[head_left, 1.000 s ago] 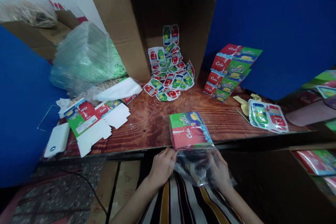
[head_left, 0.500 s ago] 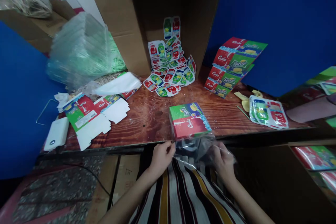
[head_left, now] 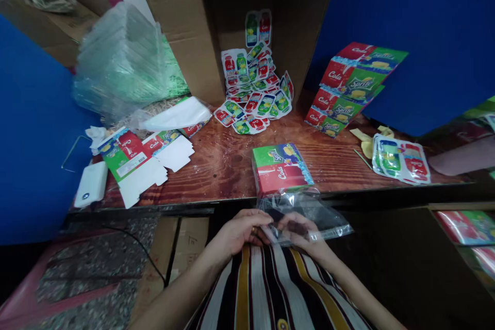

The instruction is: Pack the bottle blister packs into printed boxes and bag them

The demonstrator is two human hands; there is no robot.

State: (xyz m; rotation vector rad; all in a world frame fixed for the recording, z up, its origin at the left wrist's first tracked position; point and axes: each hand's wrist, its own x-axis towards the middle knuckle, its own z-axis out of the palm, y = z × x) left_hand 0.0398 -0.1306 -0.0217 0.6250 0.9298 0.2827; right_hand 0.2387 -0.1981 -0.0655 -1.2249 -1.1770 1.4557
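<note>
Both my hands meet just below the front edge of the wooden table (head_left: 216, 165), above my striped lap. My left hand (head_left: 242, 229) and my right hand (head_left: 299, 232) both pinch the near end of a clear plastic bag (head_left: 313, 214), fingers closed on the film. A red and green Cola/Sprite box (head_left: 280, 167) stands on the table edge right behind the bag, apart from my hands. I cannot tell whether anything lies inside the bag.
An open cardboard carton (head_left: 247, 15) at the back holds a heap of printed packets (head_left: 255, 93). Stacked boxes (head_left: 353, 87) lean at right, more packets (head_left: 400, 162) beside them. Flat box blanks (head_left: 135, 162), a white device (head_left: 91, 191) and a bagged bundle (head_left: 124, 62) lie at left.
My hands came together at the bag's near end; before, they held its two sides apart. The bag now lies flatter and lower, in front of the box.
</note>
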